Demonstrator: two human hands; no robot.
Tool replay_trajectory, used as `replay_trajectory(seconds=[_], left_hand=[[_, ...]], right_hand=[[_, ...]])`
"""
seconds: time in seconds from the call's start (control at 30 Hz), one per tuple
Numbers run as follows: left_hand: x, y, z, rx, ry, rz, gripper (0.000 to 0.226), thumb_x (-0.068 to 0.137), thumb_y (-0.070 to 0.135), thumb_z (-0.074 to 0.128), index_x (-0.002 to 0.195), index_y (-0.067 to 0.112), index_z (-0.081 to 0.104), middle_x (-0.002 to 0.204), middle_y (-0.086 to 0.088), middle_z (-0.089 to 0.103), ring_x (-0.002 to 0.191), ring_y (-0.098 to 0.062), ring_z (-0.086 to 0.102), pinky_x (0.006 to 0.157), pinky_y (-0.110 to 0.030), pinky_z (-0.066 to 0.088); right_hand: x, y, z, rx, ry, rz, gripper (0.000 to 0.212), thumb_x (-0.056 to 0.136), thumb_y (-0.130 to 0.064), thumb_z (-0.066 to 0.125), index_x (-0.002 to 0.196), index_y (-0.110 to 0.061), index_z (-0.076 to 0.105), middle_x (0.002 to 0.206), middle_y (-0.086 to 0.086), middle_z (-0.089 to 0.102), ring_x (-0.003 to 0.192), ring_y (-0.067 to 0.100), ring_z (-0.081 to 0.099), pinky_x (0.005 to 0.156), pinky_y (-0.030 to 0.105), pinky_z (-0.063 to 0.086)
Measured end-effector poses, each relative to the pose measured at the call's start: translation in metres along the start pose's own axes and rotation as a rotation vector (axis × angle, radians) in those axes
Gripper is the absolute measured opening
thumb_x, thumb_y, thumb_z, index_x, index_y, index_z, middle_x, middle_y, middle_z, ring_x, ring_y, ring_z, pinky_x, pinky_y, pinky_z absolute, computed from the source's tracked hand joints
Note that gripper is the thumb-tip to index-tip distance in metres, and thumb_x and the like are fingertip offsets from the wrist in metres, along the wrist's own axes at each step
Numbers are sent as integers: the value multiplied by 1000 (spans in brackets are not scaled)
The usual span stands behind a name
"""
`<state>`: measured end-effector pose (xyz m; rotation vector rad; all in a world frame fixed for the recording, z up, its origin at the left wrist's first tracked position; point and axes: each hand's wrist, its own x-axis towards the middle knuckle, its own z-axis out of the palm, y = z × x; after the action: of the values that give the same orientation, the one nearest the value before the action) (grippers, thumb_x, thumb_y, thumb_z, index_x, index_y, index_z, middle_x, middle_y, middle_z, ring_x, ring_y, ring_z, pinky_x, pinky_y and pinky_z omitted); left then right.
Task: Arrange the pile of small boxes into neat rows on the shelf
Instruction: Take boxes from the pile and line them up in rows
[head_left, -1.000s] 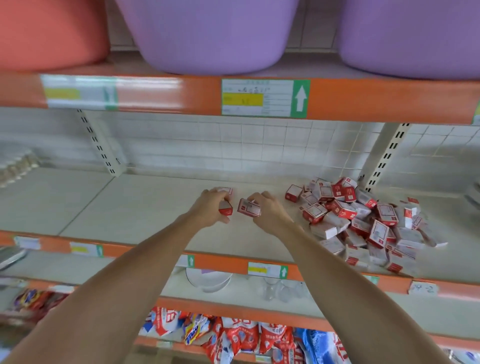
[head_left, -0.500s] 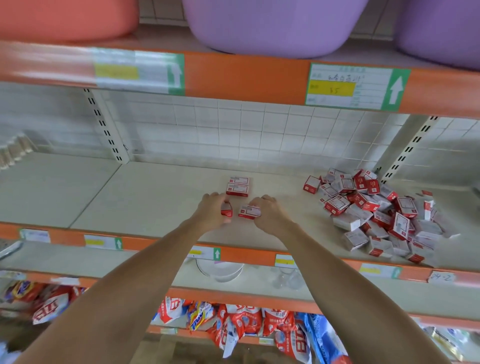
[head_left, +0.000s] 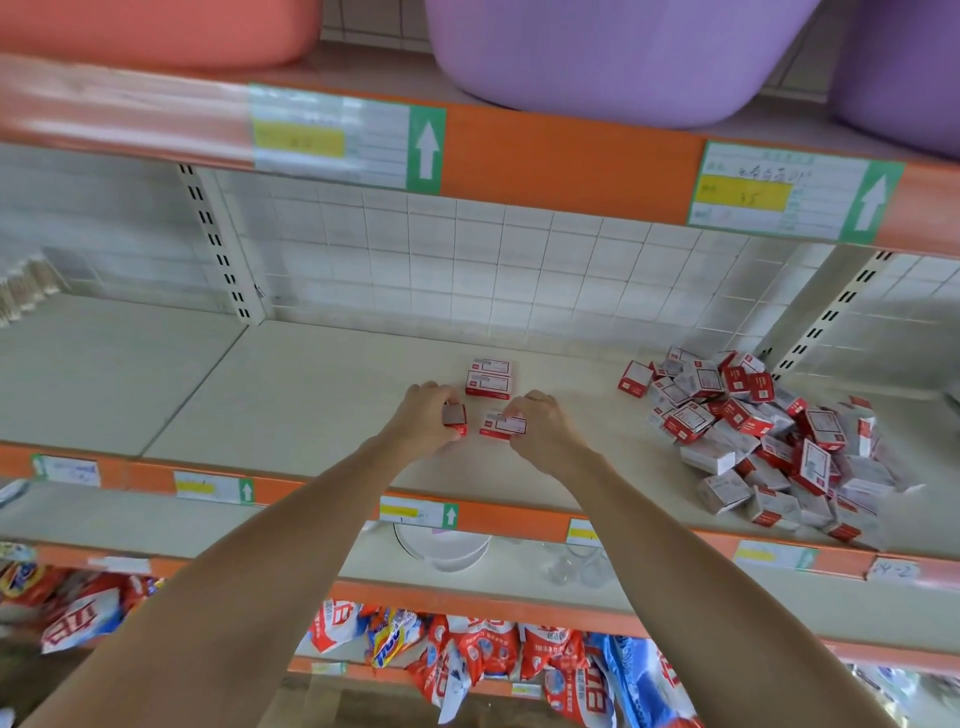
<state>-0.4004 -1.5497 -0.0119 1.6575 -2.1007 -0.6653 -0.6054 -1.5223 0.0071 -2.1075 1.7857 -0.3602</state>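
A pile of small red-and-white boxes (head_left: 763, 441) lies jumbled on the right of the beige shelf (head_left: 291, 395). Two boxes (head_left: 488, 378) lie flat, one behind the other, at the shelf's middle. Just in front of them my left hand (head_left: 423, 415) grips one small box (head_left: 455, 419) tilted on its edge. My right hand (head_left: 540, 431) pinches another box (head_left: 503, 425) lying label up, close to the shelf surface. Both hands sit side by side, left of the pile.
The shelf's orange front rail (head_left: 498, 514) carries price labels. Purple tubs (head_left: 597, 57) and a pink tub (head_left: 156, 26) stand on the shelf above. A white plate (head_left: 441, 545) and glasses lie on the shelf below, with detergent bags (head_left: 493, 660) lower down.
My hands drew back towards the shelf's front, each with a box, uncovering two boxes laid flat behind them. The view shifted left, so the pile now sits further right.
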Motion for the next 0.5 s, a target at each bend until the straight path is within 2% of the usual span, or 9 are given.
replay_trajectory(seconds=[0.23, 0.5], left_hand=[[6, -10, -10, 29, 31, 11, 40, 77, 22, 80, 112, 13, 64, 107, -8, 58, 107, -26, 49, 87, -34, 43], [10, -17, -13, 49, 33, 19, 39, 74, 25, 81, 108, 13, 64, 102, -6, 59, 102, -27, 52, 80, -32, 44]], right_hand=[[10, -8, 13, -10, 139, -97, 25, 88, -6, 65, 110, -13, 72, 115, 4, 60, 111, 23, 47, 83, 32, 44], [24, -15, 18, -91, 162, -101, 26, 91, -6, 59, 110, -16, 73, 115, 2, 63, 111, 23, 51, 79, 35, 48]])
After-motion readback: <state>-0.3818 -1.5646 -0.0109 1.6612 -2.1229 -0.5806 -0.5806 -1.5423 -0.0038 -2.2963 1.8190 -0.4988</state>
